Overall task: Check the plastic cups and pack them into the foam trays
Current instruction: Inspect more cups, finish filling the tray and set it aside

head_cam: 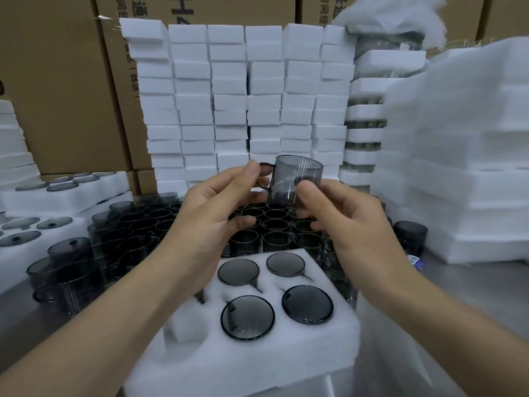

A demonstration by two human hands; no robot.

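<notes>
In the head view, both hands hold one smoky grey cup (297, 180) upright in the air, above the loose cups (266, 222) massed on the table. The left hand (211, 216) pinches its handle between thumb and fingers, and the right hand (349, 219) grips its side wall. Just below, the foam tray (257, 359) has four cups seated in its holes, its near-left hole empty, with foam blocks (243, 98) stacked behind.

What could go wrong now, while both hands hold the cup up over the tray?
1. The cup is pinched lightly between the left hand and right hand; it could slip onto the loose cups below.
2. The foam tray has one free pocket beside filled ones; lowering may knock them.
</notes>
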